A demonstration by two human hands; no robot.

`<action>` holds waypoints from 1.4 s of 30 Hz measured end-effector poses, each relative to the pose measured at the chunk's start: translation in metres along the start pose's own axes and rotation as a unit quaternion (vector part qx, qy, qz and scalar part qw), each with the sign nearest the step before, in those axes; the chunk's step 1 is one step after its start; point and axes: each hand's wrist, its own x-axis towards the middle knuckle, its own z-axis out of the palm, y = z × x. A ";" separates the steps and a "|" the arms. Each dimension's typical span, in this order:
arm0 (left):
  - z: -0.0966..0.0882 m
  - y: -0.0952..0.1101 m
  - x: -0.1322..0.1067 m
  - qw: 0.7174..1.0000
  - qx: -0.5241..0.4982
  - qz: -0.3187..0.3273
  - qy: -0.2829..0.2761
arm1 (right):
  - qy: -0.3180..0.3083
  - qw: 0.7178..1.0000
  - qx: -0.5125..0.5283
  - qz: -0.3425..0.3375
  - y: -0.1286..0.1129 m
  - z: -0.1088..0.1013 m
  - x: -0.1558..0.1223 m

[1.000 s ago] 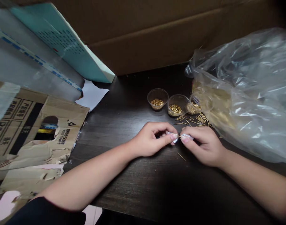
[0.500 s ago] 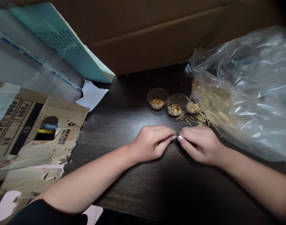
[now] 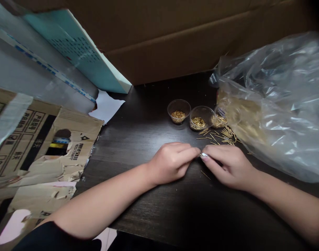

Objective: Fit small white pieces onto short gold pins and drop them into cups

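Gold-coloured metal pins lie in a loose scatter (image 3: pixel 225 135) on a dark wood-grain table (image 3: pixel 138 146), just below three clear plastic cups. The first cup (image 3: pixel 178 111) and the second cup (image 3: pixel 200 118) stand side by side with pins in their bottoms, and the third cup (image 3: pixel 222 116) sits against a crumpled clear plastic bag (image 3: pixel 274 111) that holds a mass of similar gold-coloured pieces. The left hand (image 3: pixel 171 164) and right hand (image 3: pixel 228 165) reach in from the bottom of the view and meet at the middle of the table. Their fingertips are together, pinched on a small white scrap (image 3: pixel 204 154) just below the scattered pins; whether a pin is held inside that scrap is too small to tell. A single loose pin (image 3: pixel 205 175) lies on the table just below the hands. Off to the left lies torn cardboard (image 3: pixel 67 139) printed with dark characters, with a torn white paper sheet (image 3: pixel 105 106) near its upper edge. Behind it leans a teal board (image 3: pixel 78 52), and a brown cardboard wall (image 3: pixel 175 42) rises along the far side of the table.
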 end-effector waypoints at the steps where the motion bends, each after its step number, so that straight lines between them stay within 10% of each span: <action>1: 0.000 0.000 0.000 1.000 0.003 0.000 -0.004 | 0.002 1.000 0.002 0.002 -0.001 0.000 0.000; 31: -0.002 0.007 0.006 0.981 -0.142 -0.116 0.062 | 0.084 0.996 0.006 0.016 0.001 0.000 -0.002; 39: -0.043 0.000 0.027 0.922 -0.257 -0.270 0.106 | 0.152 0.988 0.026 0.023 0.003 0.002 0.001; 42: -0.067 -0.016 0.045 0.947 -0.159 -0.278 0.031 | 0.147 0.989 0.022 0.011 0.003 0.004 0.000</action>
